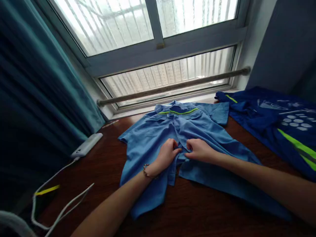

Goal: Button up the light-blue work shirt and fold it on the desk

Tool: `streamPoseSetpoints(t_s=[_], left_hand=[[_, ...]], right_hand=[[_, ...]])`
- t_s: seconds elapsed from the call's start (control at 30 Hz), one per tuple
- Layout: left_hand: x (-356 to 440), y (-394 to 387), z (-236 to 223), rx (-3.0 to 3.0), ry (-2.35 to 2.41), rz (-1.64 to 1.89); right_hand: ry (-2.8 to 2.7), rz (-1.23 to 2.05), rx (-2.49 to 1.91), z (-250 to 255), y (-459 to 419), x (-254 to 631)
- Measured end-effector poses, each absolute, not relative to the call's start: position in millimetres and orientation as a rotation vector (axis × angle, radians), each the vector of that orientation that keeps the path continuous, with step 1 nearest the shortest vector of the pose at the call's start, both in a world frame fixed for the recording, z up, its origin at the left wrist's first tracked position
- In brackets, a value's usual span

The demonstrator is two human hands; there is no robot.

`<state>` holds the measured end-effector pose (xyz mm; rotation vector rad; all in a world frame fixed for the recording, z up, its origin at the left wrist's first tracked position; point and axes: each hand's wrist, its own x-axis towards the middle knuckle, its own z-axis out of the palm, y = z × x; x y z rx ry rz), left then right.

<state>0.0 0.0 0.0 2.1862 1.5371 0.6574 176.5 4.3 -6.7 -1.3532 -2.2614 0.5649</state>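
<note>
Light-blue short-sleeved cloth shirt [143, 148], centre frame, spread on reddish-brown wooden tabletop [106, 164], collar toward top; presumably laid so its open front is reachable. Left hand [169, 152] and right hand [199, 150], just apart, each pinch a front edge, seemingly to steady both.
</note>
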Motion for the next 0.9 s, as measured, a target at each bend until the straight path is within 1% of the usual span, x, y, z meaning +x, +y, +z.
streamPoseSetpoints(t_s=[0.1,0.2,0.3,0.4,0.5,0.6,0.9], left_hand=[[-2,-2,0,2.221,1.504,0.689],[-4,-4,2,2.164,1.449,0.796],[-4,-7,7,1.897,1.377,0.868],[-4,-9,13,1.514,1.220,0.856],[-6,-10,19,1.264,1.057,0.837],[-10,-11,23,1.157,0.972,0.826],[-7,-17,21,1.073,0.983,0.909]], right_hand=[[-2.109,0.747,-1.374,-3,9,175],[-1.829,1.154,-1.306,2,9,177],[-1.517,1.558,-1.145,8,5,178],[-1.232,1.793,-1.060,14,1,176],[-1.043,1.894,-1.054,19,-2,173],[-0.950,1.946,-1.041,17,-2,172],[-0.924,2.064,-0.820,6,0,174]])
